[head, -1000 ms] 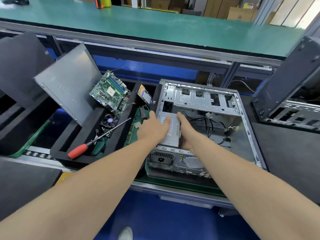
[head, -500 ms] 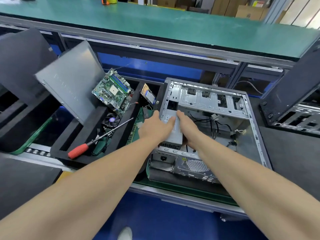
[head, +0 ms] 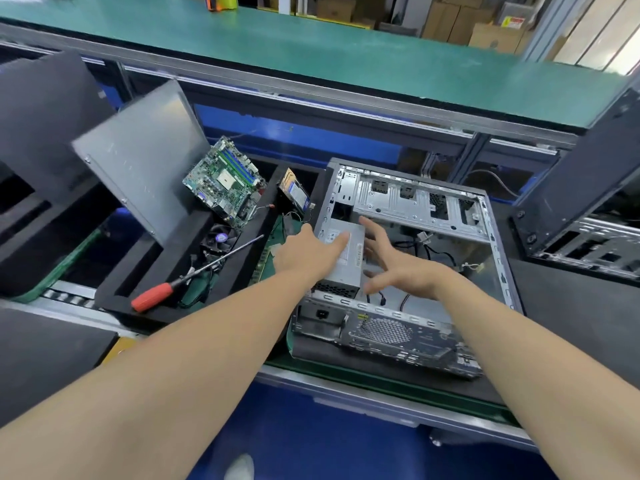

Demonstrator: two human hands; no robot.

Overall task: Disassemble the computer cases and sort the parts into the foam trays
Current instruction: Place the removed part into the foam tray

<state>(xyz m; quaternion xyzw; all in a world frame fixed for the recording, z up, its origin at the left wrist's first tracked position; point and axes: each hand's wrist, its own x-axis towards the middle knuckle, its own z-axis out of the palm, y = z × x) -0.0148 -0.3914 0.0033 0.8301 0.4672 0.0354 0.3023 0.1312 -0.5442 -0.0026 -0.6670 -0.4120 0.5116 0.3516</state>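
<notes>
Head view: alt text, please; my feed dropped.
The left hand rests on a silver power supply box inside an open grey metal computer case; the right hand spreads open beside it. A black foam tray alongside holds a green motherboard.

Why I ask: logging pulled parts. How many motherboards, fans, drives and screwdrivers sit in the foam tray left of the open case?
Motherboard: 1
Fan: 1
Drive: 1
Screwdriver: 1
Total: 4
Half-hidden green board not counted.

Left hand point(head: 304, 254): palm down, fingers straight, arm stretched forward.
Right hand point(head: 398, 268): fingers spread, holding nothing, just beside the left.
</notes>
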